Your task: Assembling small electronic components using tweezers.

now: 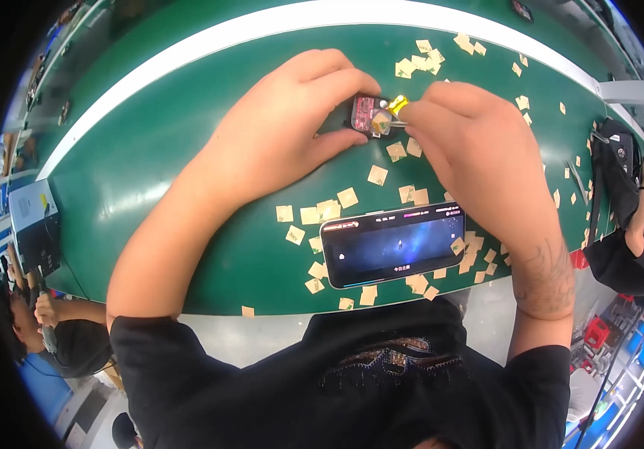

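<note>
My left hand (292,112) has its thumb and fingers around the edges of a small dark device (365,112) with a red inner face, holding it on the green table. From the right, my right hand (472,135) reaches over it in a pinch. A thin metal tip, like that of tweezers (396,125), sticks out from its fingers at the device's right side. Beside that tip, a shiny yellow piece (398,105) shows at the fingertips; what exactly holds it is hidden. Small beige squares (377,175) lie just below both hands.
A phone (393,247) with a lit screen lies near the table's front edge among many beige squares. A white-and-black box (35,217) stands far left. At right are a thin metal tool (577,182), a black bag (614,161) and another person's arm (639,213).
</note>
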A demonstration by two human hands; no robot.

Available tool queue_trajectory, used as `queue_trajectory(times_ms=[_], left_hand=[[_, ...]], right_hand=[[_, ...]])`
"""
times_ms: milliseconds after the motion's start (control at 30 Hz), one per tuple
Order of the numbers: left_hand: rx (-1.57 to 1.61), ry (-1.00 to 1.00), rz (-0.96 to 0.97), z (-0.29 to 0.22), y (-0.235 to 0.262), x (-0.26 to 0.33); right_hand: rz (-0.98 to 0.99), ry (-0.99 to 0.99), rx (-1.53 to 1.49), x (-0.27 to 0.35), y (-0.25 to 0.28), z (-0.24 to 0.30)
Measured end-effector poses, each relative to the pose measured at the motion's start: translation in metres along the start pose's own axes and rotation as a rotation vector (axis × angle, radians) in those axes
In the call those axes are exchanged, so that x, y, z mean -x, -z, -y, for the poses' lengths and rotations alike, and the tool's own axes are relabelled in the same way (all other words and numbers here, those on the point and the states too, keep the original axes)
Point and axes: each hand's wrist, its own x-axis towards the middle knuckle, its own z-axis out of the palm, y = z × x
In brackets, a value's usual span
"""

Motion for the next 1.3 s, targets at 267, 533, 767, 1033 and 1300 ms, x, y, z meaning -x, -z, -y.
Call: queue_trajectory(times_ms=[267,533,767,1033,1300], left_hand=[[-0.004,0.055,0.029,-0.006,0.001,-0.004],[-0.026,0.042,-0.029,-0.009,0.002,-0.002],[0.045,0.030,-0.004,-0.006,-0.003,0.001],[-0.015,-0.015,0.018,-0.007,-0.001,0.002],[-0.156,-0.156,-0.003,-0.008,-0.002,0.003]], right_hand=[[-0.019,-0.069,-0.131,0.001,-0.010,-0.010],[-0.116,-0.162,-0.785,-0.002,-0.028,-0.044],[-0.021,0.066,-0.420,-0.001,-0.023,-0.033],[0.038,-0.184,-0.694,-0.006,-0.019,-0.026],[0.068,-0.125,-0.763,-0.001,-0.020,-0.044]])
